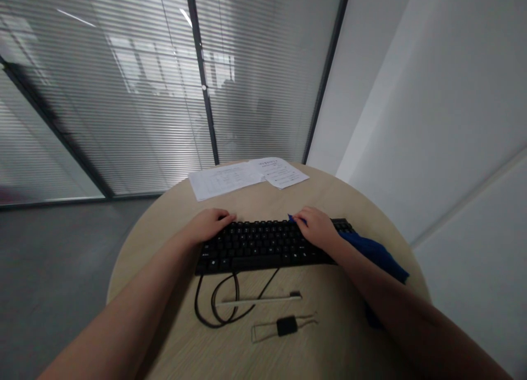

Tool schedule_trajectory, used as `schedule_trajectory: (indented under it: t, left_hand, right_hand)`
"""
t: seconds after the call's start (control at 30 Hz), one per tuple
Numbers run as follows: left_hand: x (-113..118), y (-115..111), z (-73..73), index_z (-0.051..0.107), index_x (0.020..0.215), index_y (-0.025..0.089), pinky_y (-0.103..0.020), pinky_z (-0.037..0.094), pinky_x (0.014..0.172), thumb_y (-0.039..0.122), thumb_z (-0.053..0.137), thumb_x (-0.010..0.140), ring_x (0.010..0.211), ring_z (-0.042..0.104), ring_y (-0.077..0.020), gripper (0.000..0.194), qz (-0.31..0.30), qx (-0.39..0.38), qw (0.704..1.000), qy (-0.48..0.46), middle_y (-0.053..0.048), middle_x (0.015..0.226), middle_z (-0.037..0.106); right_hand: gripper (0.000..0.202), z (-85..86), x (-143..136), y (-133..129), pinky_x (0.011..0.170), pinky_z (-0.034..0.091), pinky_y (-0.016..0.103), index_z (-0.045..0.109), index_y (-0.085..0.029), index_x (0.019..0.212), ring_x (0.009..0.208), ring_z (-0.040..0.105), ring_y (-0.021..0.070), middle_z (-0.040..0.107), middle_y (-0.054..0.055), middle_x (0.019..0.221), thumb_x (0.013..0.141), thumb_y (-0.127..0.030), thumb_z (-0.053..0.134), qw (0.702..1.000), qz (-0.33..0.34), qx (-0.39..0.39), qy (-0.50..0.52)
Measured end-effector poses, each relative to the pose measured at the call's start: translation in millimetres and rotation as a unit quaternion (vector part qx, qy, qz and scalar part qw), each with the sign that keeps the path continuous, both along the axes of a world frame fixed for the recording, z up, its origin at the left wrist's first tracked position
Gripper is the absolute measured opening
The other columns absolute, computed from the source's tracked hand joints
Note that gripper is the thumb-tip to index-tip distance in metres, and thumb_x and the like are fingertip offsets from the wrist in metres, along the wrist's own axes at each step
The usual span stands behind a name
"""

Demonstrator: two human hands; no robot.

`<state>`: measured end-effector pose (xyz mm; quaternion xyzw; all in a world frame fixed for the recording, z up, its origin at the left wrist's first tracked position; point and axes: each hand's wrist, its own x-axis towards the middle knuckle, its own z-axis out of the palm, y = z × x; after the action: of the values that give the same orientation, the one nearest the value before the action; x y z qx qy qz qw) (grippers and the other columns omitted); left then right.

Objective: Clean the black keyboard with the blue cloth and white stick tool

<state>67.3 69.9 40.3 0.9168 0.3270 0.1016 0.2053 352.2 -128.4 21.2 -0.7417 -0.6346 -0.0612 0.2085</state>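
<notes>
A black keyboard (255, 245) lies across the round table, its keys facing up. My left hand (209, 224) is closed at its upper left edge, thumb and fingers gripping the rim. My right hand (318, 227) is pinched on a blue cloth (374, 253), a corner of which pokes out past the fingertips at the keyboard's top edge. The rest of that cloth trails right, partly under my forearm. Below the keyboard lie a looped black cable (206, 322), a thin white brush (263, 301) with a dark tip, and a wire keycap puller (287, 325) with a black grip.
Printed paper sheets (230, 179) rest near the far edge of the wooden table (349, 196). Behind it stands a glass partition with blinds (259, 94). A white wall (465, 122) rises close on the right, and grey floor (61, 259) shows at left.
</notes>
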Motion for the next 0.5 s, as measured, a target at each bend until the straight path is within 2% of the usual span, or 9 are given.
schedule_trajectory:
  t: [0.17,0.33,0.5]
  left_hand:
    - [-1,0,-0.4,0.061,0.067,0.021,-0.031,0.037,0.064,0.062,0.039,0.088,0.069,0.060,-0.0220,0.051,0.005,-0.001,1.000,-0.009,-0.004,0.068,0.065]
    - [-1,-1,0.0,0.061,0.068,0.022,-0.032,0.037,0.064,0.064,0.038,0.088,0.070,0.060,-0.0226,0.052,0.010,0.001,1.000,-0.003,-0.004,0.068,0.064]
    - [-1,-3,0.1,0.062,0.069,0.021,-0.032,0.039,0.065,0.063,0.038,0.088,0.071,0.060,-0.0229,0.052,0.012,0.006,1.000,-0.013,-0.004,0.070,0.065]
  right_hand:
    - [0.031,1.1,8,-7,0.083,0.043,0.027,0.074,-0.019,0.093,0.091,0.059,0.0163,0.067,0.007,0.094,0.099,-0.033,0.047,0.998,-0.014,0.050,0.028]
    - [0.033,-1.7,6,-10,0.085,0.043,0.027,0.075,-0.018,0.101,0.091,0.059,0.0154,0.068,0.008,0.096,0.100,-0.033,0.046,0.999,0.024,-0.025,0.001]
    - [0.031,9.3,2,-17,0.084,0.041,0.028,0.075,-0.018,0.095,0.090,0.059,0.0160,0.068,0.007,0.092,0.100,-0.030,0.047,0.994,0.056,-0.075,-0.050]
